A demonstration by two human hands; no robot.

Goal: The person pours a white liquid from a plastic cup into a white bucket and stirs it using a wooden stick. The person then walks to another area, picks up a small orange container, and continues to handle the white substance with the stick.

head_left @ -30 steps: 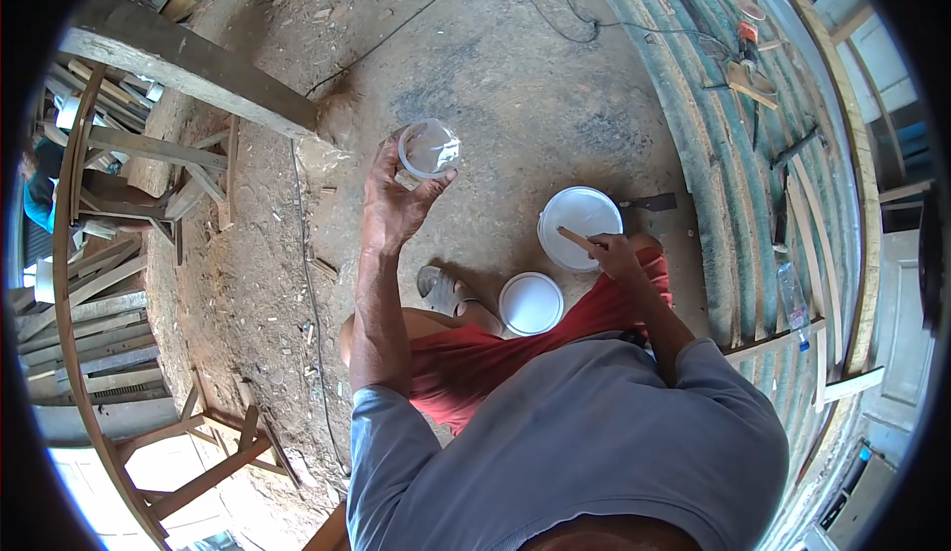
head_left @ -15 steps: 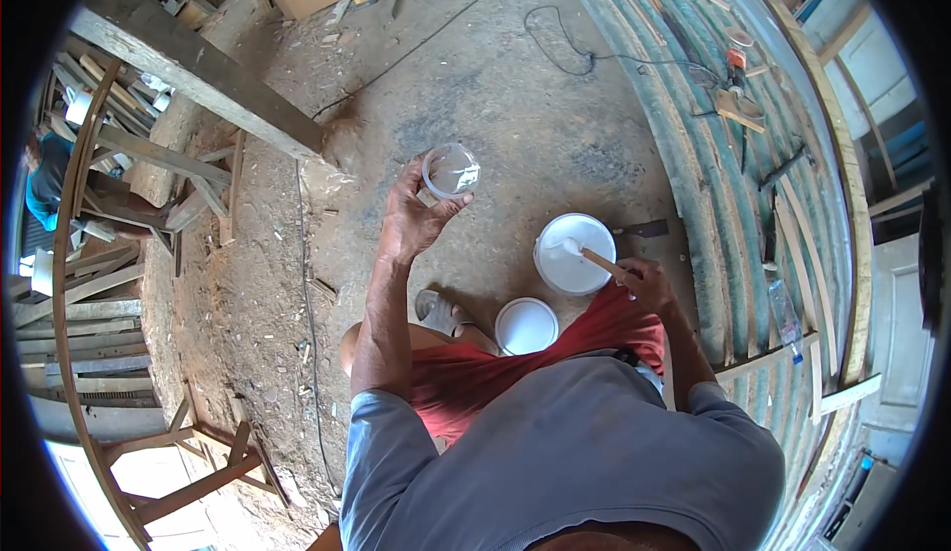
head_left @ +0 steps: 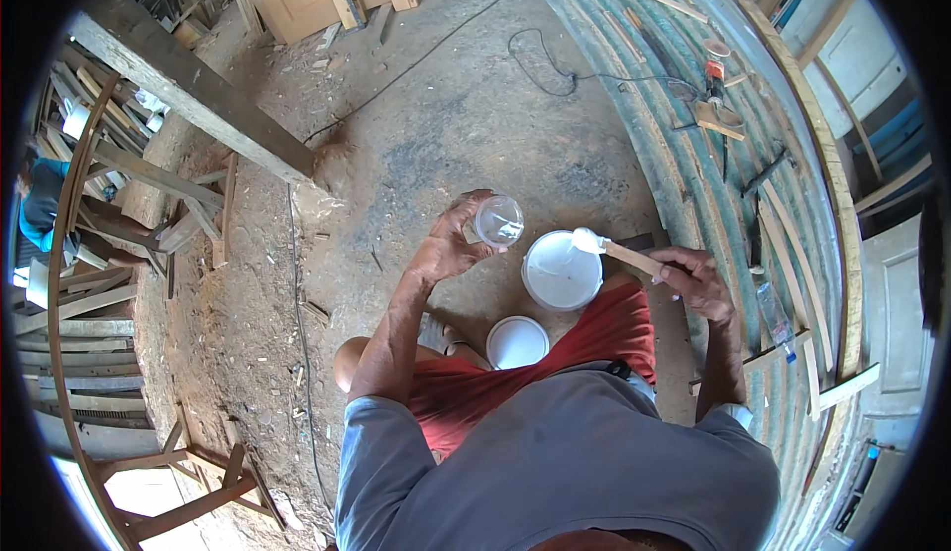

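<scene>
Holding the clear cup (head_left: 498,220) steady in curled left-hand (head_left: 446,249) fingers, the right hand (head_left: 698,278) should carry the laden stick (head_left: 622,252) level from white tub (head_left: 562,272).

Both hands (head_left: 451,244) (head_left: 698,278) raised, fingers curled

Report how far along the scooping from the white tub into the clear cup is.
Done: the white tub is open, its lid lying on the ground. In hand: the left hand holds the clear cup tilted; the right hand holds a wooden stick, its tip coated white, above the tub. Left: the cup shows barely any white.
</scene>
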